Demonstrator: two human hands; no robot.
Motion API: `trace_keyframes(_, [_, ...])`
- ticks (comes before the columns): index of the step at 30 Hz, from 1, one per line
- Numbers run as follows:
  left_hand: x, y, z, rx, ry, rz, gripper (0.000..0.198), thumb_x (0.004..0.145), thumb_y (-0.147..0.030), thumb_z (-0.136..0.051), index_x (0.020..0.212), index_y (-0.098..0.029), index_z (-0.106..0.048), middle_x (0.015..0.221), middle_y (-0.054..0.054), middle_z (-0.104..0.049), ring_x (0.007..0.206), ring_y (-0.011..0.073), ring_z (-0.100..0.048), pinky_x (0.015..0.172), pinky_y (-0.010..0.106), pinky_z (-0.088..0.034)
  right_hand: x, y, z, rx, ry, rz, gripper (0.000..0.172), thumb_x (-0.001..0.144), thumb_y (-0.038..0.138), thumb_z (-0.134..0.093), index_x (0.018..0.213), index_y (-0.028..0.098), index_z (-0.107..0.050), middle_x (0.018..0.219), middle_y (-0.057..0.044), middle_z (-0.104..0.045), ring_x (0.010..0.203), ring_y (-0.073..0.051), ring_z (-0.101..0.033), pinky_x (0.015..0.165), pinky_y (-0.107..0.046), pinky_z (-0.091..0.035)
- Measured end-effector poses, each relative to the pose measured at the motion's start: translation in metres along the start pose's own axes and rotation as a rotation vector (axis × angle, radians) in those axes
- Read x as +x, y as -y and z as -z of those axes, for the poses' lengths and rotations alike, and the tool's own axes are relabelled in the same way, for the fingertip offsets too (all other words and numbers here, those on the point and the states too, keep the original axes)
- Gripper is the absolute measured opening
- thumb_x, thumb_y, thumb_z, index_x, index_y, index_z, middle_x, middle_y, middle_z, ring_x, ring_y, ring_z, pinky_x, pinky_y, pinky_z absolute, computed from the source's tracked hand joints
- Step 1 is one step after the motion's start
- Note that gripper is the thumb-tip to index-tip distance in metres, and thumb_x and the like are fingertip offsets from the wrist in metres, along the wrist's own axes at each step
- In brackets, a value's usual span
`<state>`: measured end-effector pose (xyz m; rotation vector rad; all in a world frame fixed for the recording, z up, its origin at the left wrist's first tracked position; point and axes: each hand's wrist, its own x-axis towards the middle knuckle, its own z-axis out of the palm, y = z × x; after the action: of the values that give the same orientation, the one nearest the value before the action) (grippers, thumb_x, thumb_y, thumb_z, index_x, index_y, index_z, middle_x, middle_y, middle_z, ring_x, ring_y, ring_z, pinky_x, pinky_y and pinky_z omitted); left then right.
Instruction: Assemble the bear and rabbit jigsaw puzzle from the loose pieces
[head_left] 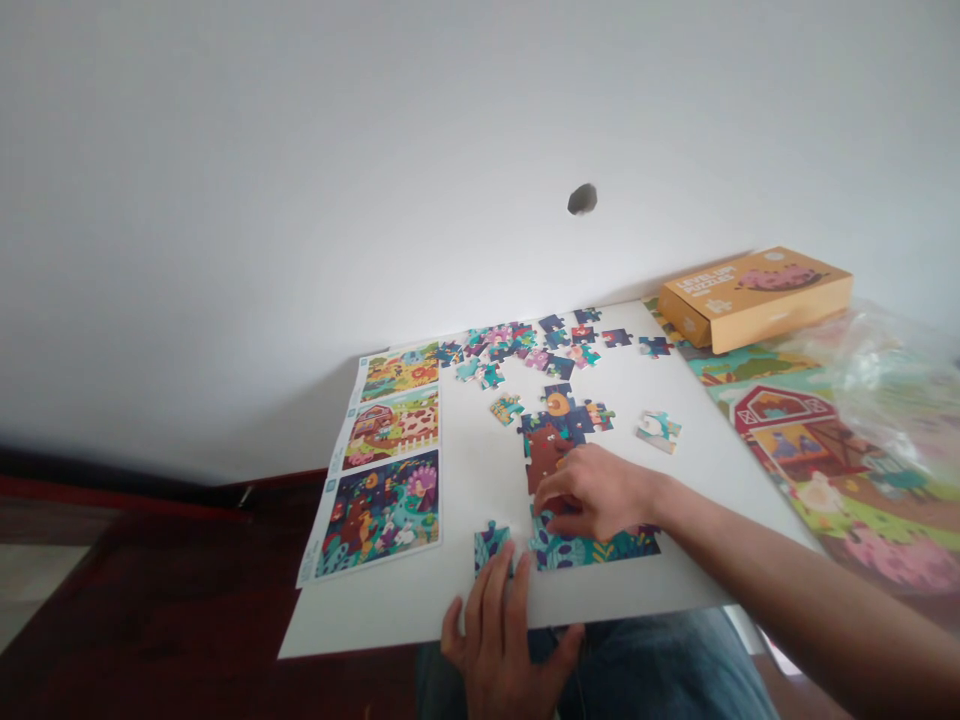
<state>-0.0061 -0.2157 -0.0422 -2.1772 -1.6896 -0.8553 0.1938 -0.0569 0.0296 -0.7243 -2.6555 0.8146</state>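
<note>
The right hand (592, 492) rests on the joined puzzle section (581, 470), its fingers (551, 497) curled and pressed together on a piece at the section's lower left edge; whether they pinch it I cannot tell; the left hand (499, 625) lies flat with fingers spread, fingertips touching 1 separate piece (489, 545) just left of the section, palm over the near edge of the white board (465, 600). Loose pieces (525, 345) lie scattered well beyond the right fingers; a picture guide (386, 460) lies to their left, an orange box (754, 295) far to their right. The board seems to rest on the person's lap, so a hard press could tip it and send pieces sliding; forcing a wrong fit could bend a tab.
</note>
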Motion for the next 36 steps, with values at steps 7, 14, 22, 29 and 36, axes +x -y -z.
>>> trace_keyframes(7, [0.001, -0.004, -0.001, 0.005, 0.008, -0.016, 0.051, 0.083, -0.059, -0.063, 0.122, -0.026, -0.064, 0.130, 0.014, -0.064, 0.113, 0.0338, -0.059, 0.106, 0.055, -0.024, 0.003, 0.001, -0.003, 0.010, 0.033, 0.007, 0.020, 0.085, 0.033, -0.067, 0.101, 0.025, -0.074, 0.078, 0.001, -0.075, 0.070, -0.015, -0.066, 0.063, -0.025, -0.036])
trace_keyframes(14, [-0.004, 0.003, 0.001, 0.010, -0.027, 0.088, 0.063, 0.083, -0.064, -0.059, 0.128, -0.020, -0.054, 0.127, 0.018, -0.064, 0.116, 0.0341, -0.058, 0.110, 0.057, -0.021, 0.002, -0.001, -0.005, 0.057, 0.047, 0.017, 0.013, 0.087, 0.029, -0.064, 0.091, 0.025, -0.076, 0.083, 0.000, -0.077, 0.079, -0.014, -0.069, 0.066, -0.023, -0.040])
trace_keyframes(22, [0.002, -0.003, 0.005, -0.048, 0.019, 0.021, 0.055, 0.085, -0.060, -0.062, 0.122, -0.018, -0.059, 0.120, 0.017, -0.069, 0.113, 0.0323, -0.061, 0.106, 0.051, -0.029, 0.002, -0.003, -0.006, 0.062, 0.051, 0.016, 0.012, 0.086, 0.025, -0.064, 0.091, 0.025, -0.076, 0.083, 0.000, -0.077, 0.080, -0.014, -0.069, 0.067, -0.023, -0.040])
trace_keyframes(29, [0.029, 0.027, 0.027, -0.207, 0.200, -0.074, 0.029, 0.090, -0.025, -0.064, 0.119, -0.023, -0.064, 0.139, 0.012, -0.056, 0.116, 0.0252, -0.059, 0.093, 0.037, -0.050, 0.003, -0.002, -0.006, 0.059, 0.057, 0.010, 0.013, 0.085, 0.026, -0.065, 0.093, 0.025, -0.076, 0.083, 0.000, -0.077, 0.078, -0.014, -0.069, 0.067, -0.023, -0.041])
trace_keyframes(36, [0.067, 0.058, 0.033, -0.387, 0.394, -0.083, 0.031, 0.088, -0.026, -0.066, 0.119, -0.025, -0.066, 0.118, 0.009, -0.065, 0.106, 0.0230, -0.063, 0.090, 0.036, -0.058, 0.003, -0.003, -0.006, 0.059, 0.047, 0.001, 0.014, 0.085, 0.028, -0.065, 0.093, 0.025, -0.076, 0.084, 0.000, -0.077, 0.078, -0.014, -0.068, 0.067, -0.023, -0.041])
